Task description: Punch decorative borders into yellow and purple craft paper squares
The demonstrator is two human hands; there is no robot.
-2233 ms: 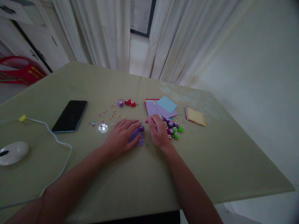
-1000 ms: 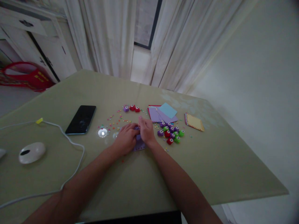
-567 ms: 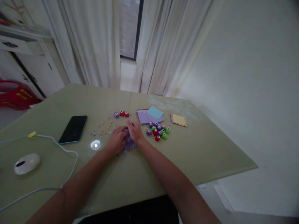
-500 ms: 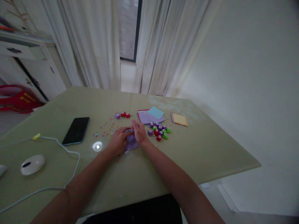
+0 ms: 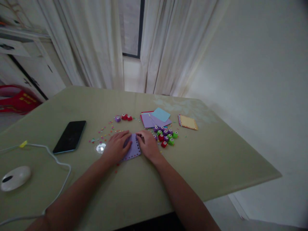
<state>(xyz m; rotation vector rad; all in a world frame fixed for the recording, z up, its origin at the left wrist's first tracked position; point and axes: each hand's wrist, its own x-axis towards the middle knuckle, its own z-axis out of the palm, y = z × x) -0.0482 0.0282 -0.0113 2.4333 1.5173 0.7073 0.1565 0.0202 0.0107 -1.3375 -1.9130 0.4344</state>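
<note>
A purple square sheet with a row of dark dots along its edges lies on the table under my hands. My left hand rests flat on its left part, fingers stretched out, covering that side. At the sheet's upper right edge my right hand is closed in a pinch; what sits between the fingertips is too small to make out. Just right of that hand is a cluster of small red, purple and green pieces with round white eyes. A few similar red and purple pieces sit farther back.
Tiny coloured bits are scattered left of my left hand, near a shiny clear round object. Purple and blue sheets and a yellow-topped stack lie behind. A phone, white mouse and cable are leftward.
My right hand has come down and right from above the sheet to its edge. My left hand has flattened and shifted left, so more of the purple sheet shows. The view has moved slightly.
</note>
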